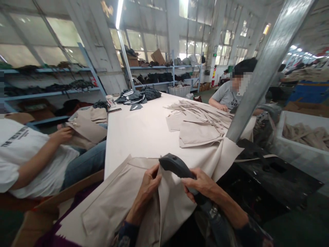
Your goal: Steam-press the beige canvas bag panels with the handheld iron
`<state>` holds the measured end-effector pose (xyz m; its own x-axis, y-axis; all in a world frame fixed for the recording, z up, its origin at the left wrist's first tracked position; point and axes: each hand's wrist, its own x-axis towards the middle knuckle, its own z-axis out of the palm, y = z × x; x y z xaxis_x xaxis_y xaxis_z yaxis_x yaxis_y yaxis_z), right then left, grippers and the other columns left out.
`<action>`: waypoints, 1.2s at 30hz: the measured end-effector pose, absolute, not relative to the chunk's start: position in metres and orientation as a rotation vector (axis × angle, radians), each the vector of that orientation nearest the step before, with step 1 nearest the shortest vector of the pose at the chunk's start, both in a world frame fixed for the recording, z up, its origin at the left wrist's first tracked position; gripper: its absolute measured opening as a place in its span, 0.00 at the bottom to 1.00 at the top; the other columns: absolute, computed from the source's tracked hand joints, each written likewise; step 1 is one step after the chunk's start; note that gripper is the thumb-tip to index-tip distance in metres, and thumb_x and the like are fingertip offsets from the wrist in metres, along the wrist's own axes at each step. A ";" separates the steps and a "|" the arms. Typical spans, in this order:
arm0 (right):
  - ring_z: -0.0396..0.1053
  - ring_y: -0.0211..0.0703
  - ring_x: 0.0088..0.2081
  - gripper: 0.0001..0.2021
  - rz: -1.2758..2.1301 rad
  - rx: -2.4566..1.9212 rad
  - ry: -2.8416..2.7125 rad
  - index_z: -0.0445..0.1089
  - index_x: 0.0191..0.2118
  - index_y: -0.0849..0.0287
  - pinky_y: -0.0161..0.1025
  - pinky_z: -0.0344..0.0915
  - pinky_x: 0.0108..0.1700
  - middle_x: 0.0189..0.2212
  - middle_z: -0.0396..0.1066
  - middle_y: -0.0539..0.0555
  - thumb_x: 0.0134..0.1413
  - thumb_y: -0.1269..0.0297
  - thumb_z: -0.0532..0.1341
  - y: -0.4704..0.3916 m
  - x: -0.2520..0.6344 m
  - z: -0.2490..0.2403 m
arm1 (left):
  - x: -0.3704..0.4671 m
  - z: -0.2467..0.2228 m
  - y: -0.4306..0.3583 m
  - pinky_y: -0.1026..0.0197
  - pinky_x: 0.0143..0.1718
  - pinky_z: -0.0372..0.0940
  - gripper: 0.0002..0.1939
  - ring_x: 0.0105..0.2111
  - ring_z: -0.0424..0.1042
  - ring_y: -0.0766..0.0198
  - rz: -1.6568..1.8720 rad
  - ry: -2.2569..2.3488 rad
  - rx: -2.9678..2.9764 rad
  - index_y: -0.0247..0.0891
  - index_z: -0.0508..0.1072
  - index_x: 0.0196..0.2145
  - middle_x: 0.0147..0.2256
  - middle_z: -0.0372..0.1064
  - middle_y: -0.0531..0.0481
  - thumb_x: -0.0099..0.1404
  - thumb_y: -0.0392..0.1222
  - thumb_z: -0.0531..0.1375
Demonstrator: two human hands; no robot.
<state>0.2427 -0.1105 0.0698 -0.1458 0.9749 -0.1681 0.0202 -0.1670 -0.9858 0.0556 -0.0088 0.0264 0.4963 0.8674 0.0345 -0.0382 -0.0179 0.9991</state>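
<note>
A beige fabric piece (110, 202) with seams lies over the near edge of the pale table (133, 127). My left hand (149, 183) pinches its upper edge between thumb and fingers. My right hand (196, 185) is wrapped round the handle of a dark curved handheld tool (176, 164). The tool's head touches or nearly touches the fabric edge, just beyond my left fingertips. A hose or cable runs down from the handle past my right wrist. Some of the fabric hangs between my two hands.
Beige pieces (200, 132) are piled at the table's right, dark pieces (136, 96) at its far end. A metal post (267, 72) rises at the right corner. One person (31, 154) sits left holding fabric; another (228, 94) works across. A white bin (282, 127) stands right.
</note>
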 end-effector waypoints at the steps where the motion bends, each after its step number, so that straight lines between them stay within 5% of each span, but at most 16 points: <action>1: 0.60 0.33 0.14 0.14 1.440 -1.255 -1.250 0.64 0.27 0.63 0.29 0.58 0.16 0.14 0.63 0.47 0.52 0.55 0.60 -0.104 0.239 0.072 | 0.054 0.025 -0.011 0.60 0.39 0.65 0.23 0.44 0.70 0.51 0.831 0.736 1.382 0.35 0.72 0.49 0.43 0.73 0.45 0.53 0.36 0.60; 11: 0.60 0.32 0.14 0.13 1.361 -1.272 -1.295 0.63 0.28 0.62 0.29 0.59 0.16 0.15 0.63 0.46 0.53 0.56 0.60 -0.101 0.242 0.085 | 0.034 0.014 -0.016 0.63 0.34 0.64 0.25 0.36 0.72 0.58 0.814 0.624 1.245 0.37 0.68 0.54 0.45 0.73 0.45 0.58 0.37 0.60; 19: 0.60 0.33 0.14 0.15 1.308 -1.395 -1.317 0.62 0.26 0.62 0.30 0.59 0.16 0.14 0.62 0.47 0.53 0.55 0.59 -0.097 0.224 0.075 | 0.036 0.019 -0.026 0.60 0.39 0.65 0.21 0.39 0.71 0.56 0.828 0.593 1.436 0.35 0.71 0.52 0.42 0.73 0.45 0.60 0.38 0.55; 23: 0.61 0.35 0.15 0.16 1.253 -1.426 -1.284 0.62 0.26 0.61 0.32 0.61 0.17 0.15 0.62 0.47 0.53 0.52 0.59 -0.093 0.229 0.081 | 0.007 0.048 -0.038 0.58 0.42 0.64 0.18 0.38 0.69 0.58 0.936 0.943 1.973 0.36 0.73 0.48 0.37 0.71 0.45 0.64 0.40 0.51; 28: 0.60 0.34 0.14 0.16 1.283 -1.415 -1.327 0.62 0.26 0.62 0.30 0.60 0.17 0.14 0.62 0.47 0.53 0.53 0.59 -0.113 0.234 0.092 | -0.067 0.073 -0.010 0.49 0.53 0.58 0.23 0.49 0.63 0.51 1.159 1.575 2.350 0.33 0.68 0.52 0.47 0.65 0.39 0.62 0.46 0.53; 33: 0.61 0.33 0.15 0.13 1.383 -1.313 -1.395 0.62 0.28 0.62 0.29 0.60 0.17 0.15 0.63 0.47 0.53 0.57 0.59 -0.117 0.210 0.101 | -0.085 0.054 0.026 0.58 0.36 0.63 0.23 0.31 0.69 0.58 0.639 1.457 2.147 0.30 0.72 0.46 0.29 0.71 0.47 0.57 0.47 0.55; 36: 0.62 0.33 0.16 0.12 1.460 -1.279 -1.428 0.62 0.30 0.62 0.30 0.62 0.17 0.17 0.64 0.47 0.52 0.57 0.60 -0.107 0.193 0.097 | -0.072 0.041 0.021 0.61 0.30 0.61 0.22 0.28 0.68 0.60 0.611 1.370 2.018 0.31 0.75 0.42 0.27 0.71 0.48 0.59 0.49 0.53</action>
<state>0.1930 -0.1071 0.0970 -0.2527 0.9534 -0.1646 0.1437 -0.1313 -0.9809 -0.0720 0.0214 0.0414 0.3559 0.9339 0.0333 0.6483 -0.2724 0.7110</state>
